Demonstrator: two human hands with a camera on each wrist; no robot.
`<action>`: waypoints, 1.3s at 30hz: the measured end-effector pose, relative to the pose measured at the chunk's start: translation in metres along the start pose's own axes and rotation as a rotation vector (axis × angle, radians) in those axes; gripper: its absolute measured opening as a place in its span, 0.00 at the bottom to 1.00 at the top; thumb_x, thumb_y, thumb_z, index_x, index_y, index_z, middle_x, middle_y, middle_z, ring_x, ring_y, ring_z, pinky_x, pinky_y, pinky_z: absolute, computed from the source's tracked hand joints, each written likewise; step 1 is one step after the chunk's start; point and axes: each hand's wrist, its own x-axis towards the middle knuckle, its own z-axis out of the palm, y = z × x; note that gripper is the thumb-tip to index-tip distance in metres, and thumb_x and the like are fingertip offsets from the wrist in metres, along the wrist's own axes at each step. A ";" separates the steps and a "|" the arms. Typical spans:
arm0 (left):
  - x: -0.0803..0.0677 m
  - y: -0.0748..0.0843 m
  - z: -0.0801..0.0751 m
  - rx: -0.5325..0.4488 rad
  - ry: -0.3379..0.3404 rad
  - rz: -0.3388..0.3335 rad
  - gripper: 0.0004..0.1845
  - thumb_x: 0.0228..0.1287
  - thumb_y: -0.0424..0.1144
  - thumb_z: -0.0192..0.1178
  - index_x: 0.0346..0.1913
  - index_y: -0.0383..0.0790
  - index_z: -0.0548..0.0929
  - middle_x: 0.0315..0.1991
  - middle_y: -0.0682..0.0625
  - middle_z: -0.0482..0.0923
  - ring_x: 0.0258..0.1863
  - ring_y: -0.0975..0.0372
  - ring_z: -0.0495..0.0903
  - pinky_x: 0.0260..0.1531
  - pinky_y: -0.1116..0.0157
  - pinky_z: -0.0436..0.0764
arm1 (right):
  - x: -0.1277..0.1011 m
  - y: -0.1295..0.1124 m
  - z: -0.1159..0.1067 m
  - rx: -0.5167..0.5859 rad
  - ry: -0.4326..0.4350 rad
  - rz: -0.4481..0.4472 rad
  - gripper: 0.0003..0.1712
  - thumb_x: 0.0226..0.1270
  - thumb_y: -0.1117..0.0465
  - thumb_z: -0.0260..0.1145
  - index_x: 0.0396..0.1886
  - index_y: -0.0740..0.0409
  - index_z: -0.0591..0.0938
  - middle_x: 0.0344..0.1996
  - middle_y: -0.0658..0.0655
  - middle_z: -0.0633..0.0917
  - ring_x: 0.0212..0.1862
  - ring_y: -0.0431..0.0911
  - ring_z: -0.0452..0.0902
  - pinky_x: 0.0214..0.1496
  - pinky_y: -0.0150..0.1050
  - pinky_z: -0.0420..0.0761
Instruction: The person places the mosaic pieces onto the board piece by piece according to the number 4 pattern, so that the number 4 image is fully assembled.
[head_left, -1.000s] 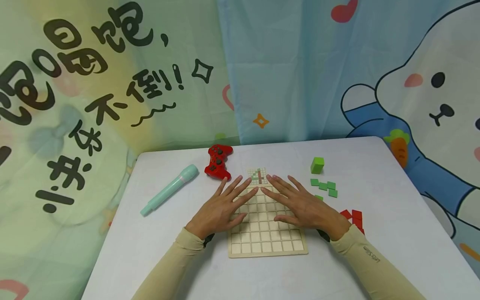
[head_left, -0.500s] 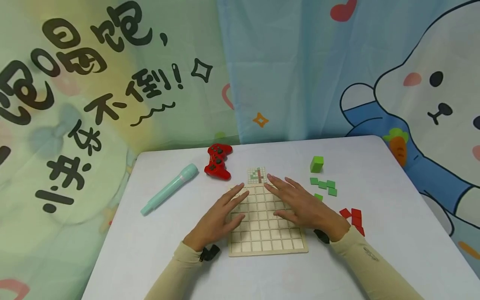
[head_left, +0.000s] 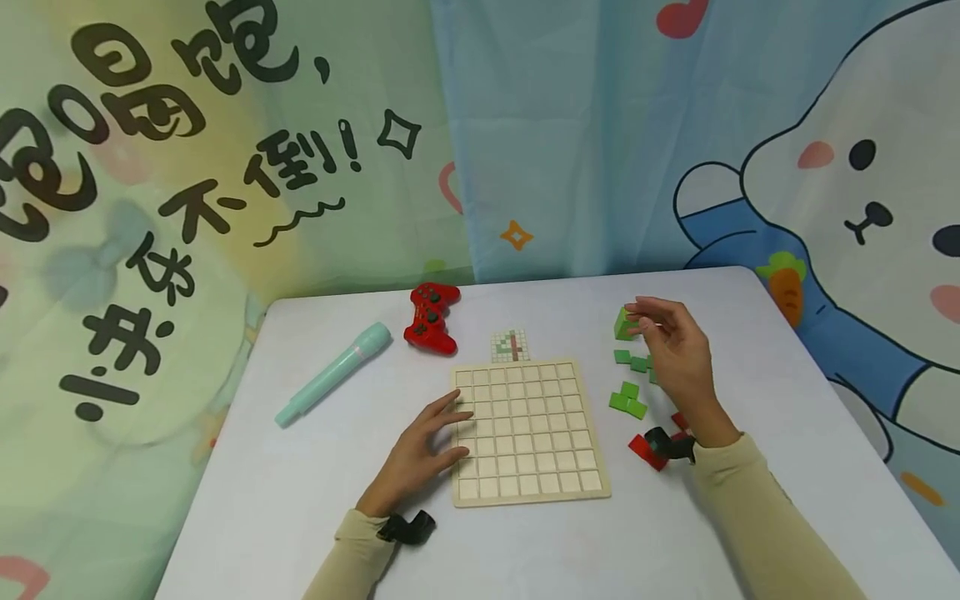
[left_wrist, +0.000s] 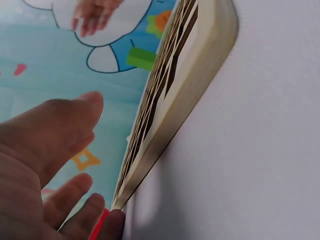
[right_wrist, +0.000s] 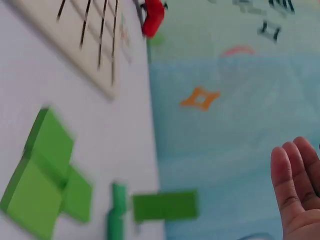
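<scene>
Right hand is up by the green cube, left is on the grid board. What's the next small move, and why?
Probably curl the right hand round the green cube and lift it. Its fingers hover loosely curled just at the cube, holding nothing as far as the head view shows. The left hand rests flat on the wooden grid board, steadying it, and every cell is bare.

both hands have come off the middle of the wooden grid board (head_left: pixel 525 429). the left hand (head_left: pixel 423 450) has slid back to the board's left edge, fingers flat across the rim. the right hand (head_left: pixel 675 354) has swung out to the right and lifted, its fingertips now at the green cube (head_left: pixel 622 323). with that hand gone, more of the flat green pieces (head_left: pixel 628 402) show beside the board.
</scene>
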 end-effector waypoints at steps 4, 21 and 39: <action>-0.002 0.000 -0.001 -0.017 -0.062 -0.054 0.32 0.63 0.36 0.77 0.71 0.47 0.82 0.85 0.46 0.62 0.85 0.47 0.59 0.79 0.41 0.66 | -0.007 0.024 -0.008 -0.097 0.030 0.190 0.20 0.82 0.66 0.61 0.69 0.65 0.78 0.58 0.57 0.87 0.54 0.36 0.85 0.55 0.20 0.82; -0.002 0.002 -0.001 0.010 -0.058 -0.016 0.28 0.67 0.41 0.75 0.70 0.46 0.83 0.82 0.48 0.68 0.83 0.48 0.65 0.78 0.46 0.69 | -0.018 0.061 -0.021 -0.597 -0.369 0.426 0.22 0.79 0.63 0.64 0.69 0.60 0.80 0.69 0.70 0.79 0.74 0.68 0.69 0.74 0.69 0.69; 0.000 -0.002 -0.005 0.224 -0.076 -0.098 0.53 0.54 0.43 0.83 0.81 0.33 0.67 0.83 0.41 0.63 0.82 0.46 0.65 0.76 0.46 0.71 | -0.013 0.064 -0.016 -0.663 -0.420 0.358 0.24 0.77 0.63 0.67 0.68 0.67 0.80 0.67 0.74 0.75 0.71 0.70 0.68 0.74 0.69 0.69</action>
